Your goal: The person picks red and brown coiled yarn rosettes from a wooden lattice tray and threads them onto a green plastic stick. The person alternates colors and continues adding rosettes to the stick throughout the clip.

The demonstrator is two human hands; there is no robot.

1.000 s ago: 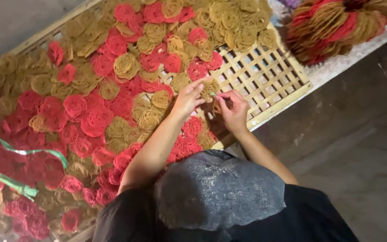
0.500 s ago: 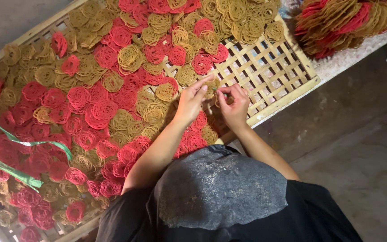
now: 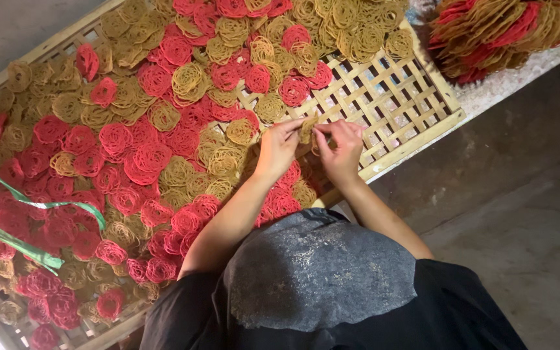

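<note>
We see both hands meeting over the bare corner of a flat woven bamboo lattice tray [image 3: 402, 104], which rests on a pale, gritty bench [image 3: 520, 71]. The left hand [image 3: 276, 148] pinches one edge of a small tan coil of thin dried strands [image 3: 306, 129] between thumb and fingertips, and the right hand [image 3: 339, 150] pinches the opposite edge, its remaining fingers curled in beneath. The coil sits lifted just above the lattice, between the two hands, close to the tray's near rim.

Most of the tray is covered by a dense spread of red and tan round strand coils [image 3: 144, 136], touching and overlapping one another; only the corner under the hands shows open weave. A further heap of red and tan coils [image 3: 500, 29] lies on the bench beyond the tray's far corner. A green plastic strip [image 3: 27, 201] trails across the coils at the left.

We judge these coils to be brittle, so a light grip at the rim, with both hands sharing the load, should serve best. We would keep the coil level and low over the open lattice, so anything that crumbles falls on the tray. We would also keep wrists clear of the neighbouring coils just beside the left forearm.
</note>
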